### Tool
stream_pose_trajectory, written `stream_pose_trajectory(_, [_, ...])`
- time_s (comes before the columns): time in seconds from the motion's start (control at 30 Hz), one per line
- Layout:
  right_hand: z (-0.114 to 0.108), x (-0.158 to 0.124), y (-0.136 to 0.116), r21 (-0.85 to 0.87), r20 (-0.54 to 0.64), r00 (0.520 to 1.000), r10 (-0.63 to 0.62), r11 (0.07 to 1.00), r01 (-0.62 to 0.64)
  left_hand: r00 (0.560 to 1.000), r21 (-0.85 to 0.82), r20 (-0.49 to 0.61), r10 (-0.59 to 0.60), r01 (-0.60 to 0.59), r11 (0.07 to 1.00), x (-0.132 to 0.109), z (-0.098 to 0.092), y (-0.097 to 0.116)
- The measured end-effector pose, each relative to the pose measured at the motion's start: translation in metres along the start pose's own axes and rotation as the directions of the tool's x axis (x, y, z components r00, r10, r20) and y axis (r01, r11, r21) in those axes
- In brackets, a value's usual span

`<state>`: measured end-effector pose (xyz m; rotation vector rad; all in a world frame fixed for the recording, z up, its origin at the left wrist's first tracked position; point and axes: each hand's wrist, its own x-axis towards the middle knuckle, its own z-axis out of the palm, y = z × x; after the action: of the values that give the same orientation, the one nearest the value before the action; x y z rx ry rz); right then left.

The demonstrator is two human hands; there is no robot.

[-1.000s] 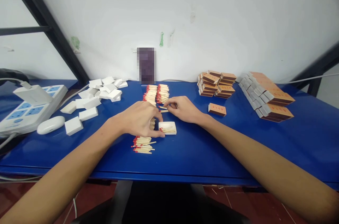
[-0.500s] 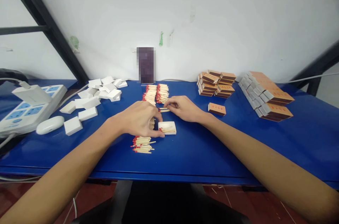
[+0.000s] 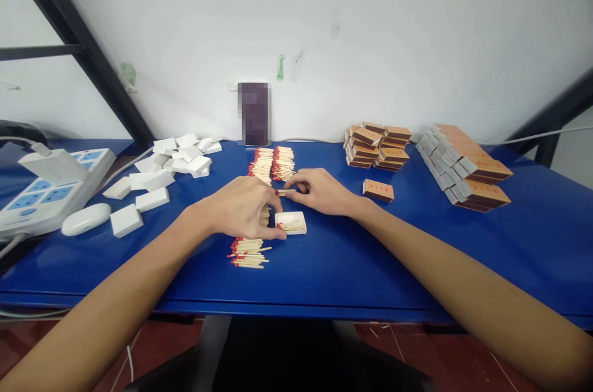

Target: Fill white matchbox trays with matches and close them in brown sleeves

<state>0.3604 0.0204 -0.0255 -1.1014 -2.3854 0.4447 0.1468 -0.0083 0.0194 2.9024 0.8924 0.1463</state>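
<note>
My left hand (image 3: pixel 243 207) curls round the left end of a small white matchbox tray (image 3: pixel 296 217), its thumb and forefinger at the tray's corners. A few red-headed matches (image 3: pixel 288 228) lie inside that tray. Just behind it, my right hand (image 3: pixel 317 190) pinches several matches (image 3: pixel 281 193) by their pale ends, heads pointing left. Two heaps of matches (image 3: pixel 283 160) stand beyond the hands. Nearer me spreads a loose pile of matches (image 3: pixel 250 253), and more sticks are partly hidden under my left palm.
White empty trays (image 3: pixel 152 181) are scattered at the left, near an earbud case (image 3: pixel 86 219) and a power strip (image 3: pixel 99 160). Orange matchbox sleeves (image 3: pixel 393 145) are stacked at right, with a single matchbox (image 3: pixel 378 189) before them and a larger matchbox stack (image 3: pixel 482 170) beyond.
The matches in my right hand's fingers are now gathered closer together as the fingertips close on them. My left hand stays at the tray.
</note>
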Motion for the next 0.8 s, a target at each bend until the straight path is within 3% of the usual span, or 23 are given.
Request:
stream_pose_trajectory(0.63, [-0.0076,-0.0085,-0.0031,-0.025,0.049,0.999,-0.022,0.999,0.024,1.000,-0.025,-0.016,-0.005,0.004,1.000,-0.0005,0.0014,0.0011])
stream_pose_trajectory(0.8, [-0.0026,-0.0058,0.0026,-0.005,-0.092,0.995,0.031,0.999,-0.032,0.998,-0.051,-0.069,0.013,-0.016,0.999,-0.0022,0.0005,-0.0016])
